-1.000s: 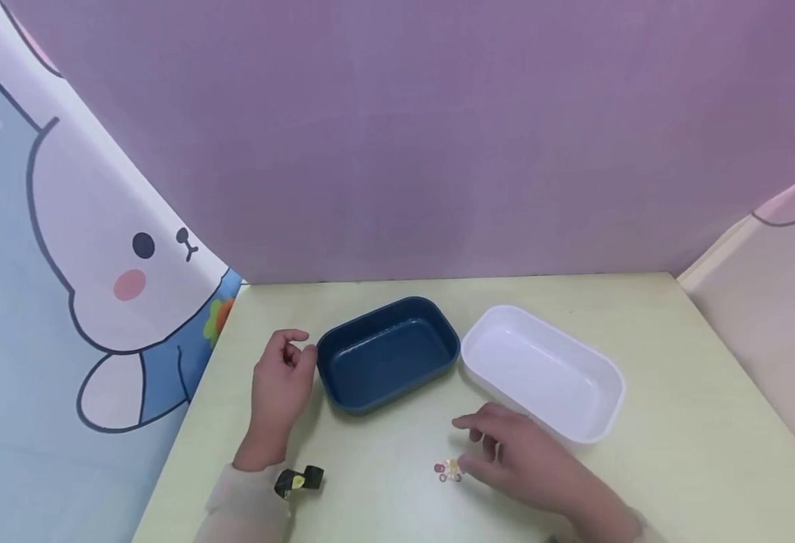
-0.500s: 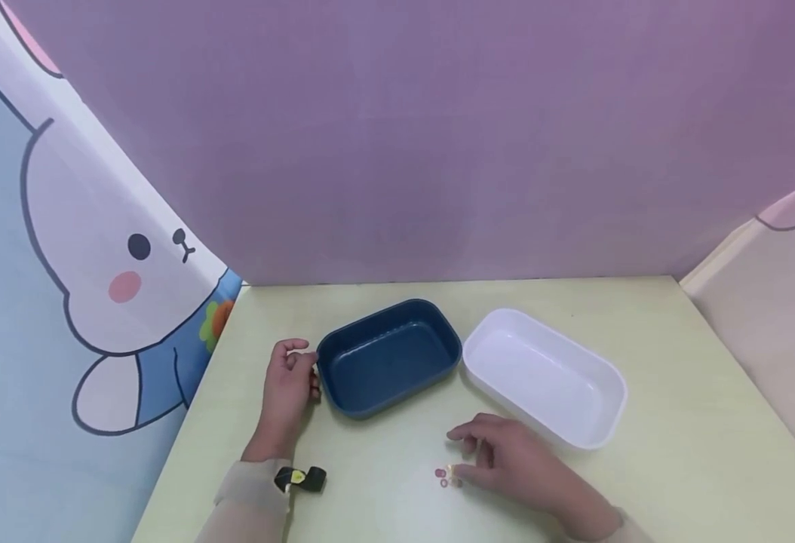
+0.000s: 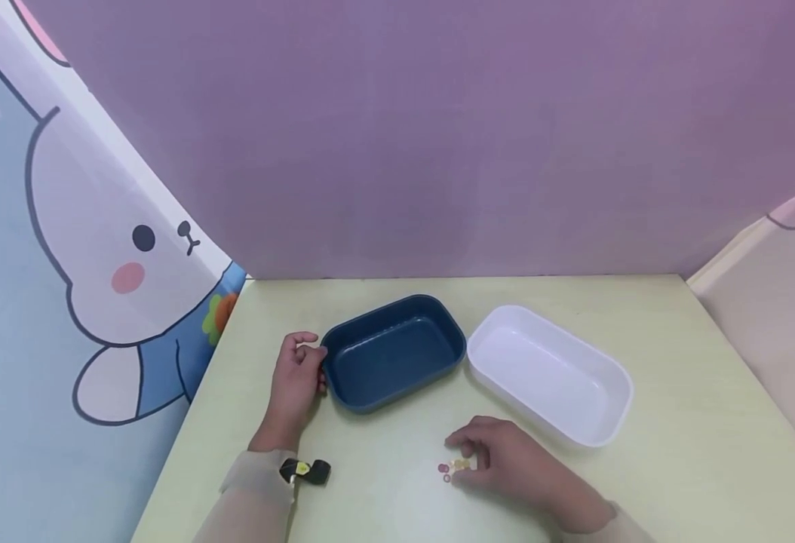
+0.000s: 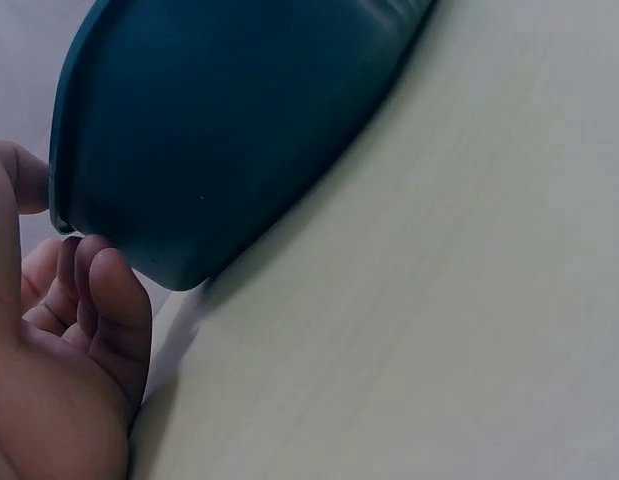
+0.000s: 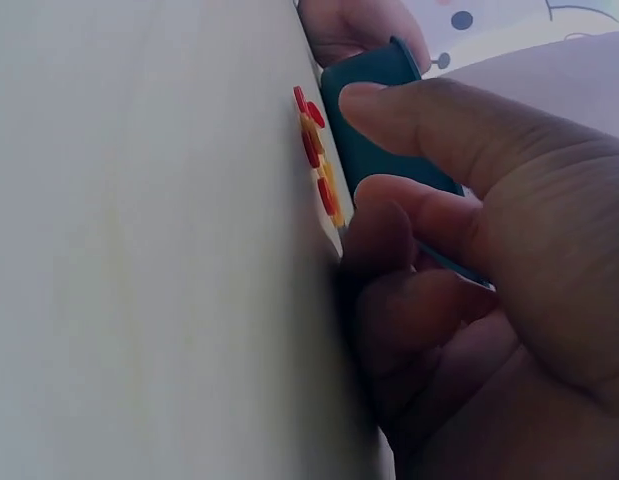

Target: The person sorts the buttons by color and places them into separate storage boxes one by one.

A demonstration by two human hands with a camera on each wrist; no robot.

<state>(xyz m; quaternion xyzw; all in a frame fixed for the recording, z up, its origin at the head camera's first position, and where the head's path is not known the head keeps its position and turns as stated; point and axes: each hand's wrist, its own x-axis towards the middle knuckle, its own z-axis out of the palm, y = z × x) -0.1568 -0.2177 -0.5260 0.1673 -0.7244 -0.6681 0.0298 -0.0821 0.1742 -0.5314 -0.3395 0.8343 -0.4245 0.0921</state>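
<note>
A dark blue rectangular dish (image 3: 394,362) lies left of centre on the table. My left hand (image 3: 296,385) grips its left end, the thumb at the rim and the fingers curled against the outer wall (image 4: 219,120). Close to the table, my right hand (image 3: 513,464) is loosely bent, with a gap between thumb and forefinger. By its fingertips lies a small cluster of red and yellow round discs (image 3: 443,468), partly hidden by the hand. In the right wrist view, the discs (image 5: 311,148) lie flat on the tabletop, just beyond the fingers.
A white rectangular dish (image 3: 550,377) stands to the right of the blue one, their corners close together. Behind the pale yellow table (image 3: 370,498) rises a purple backdrop (image 3: 397,136). A cartoon rabbit panel (image 3: 119,226) flanks the left side.
My left hand has come closer against the blue dish's end, thumb to the rim. The right hand has shifted slightly lower beside the discs, its thumb and forefinger a little nearer each other.
</note>
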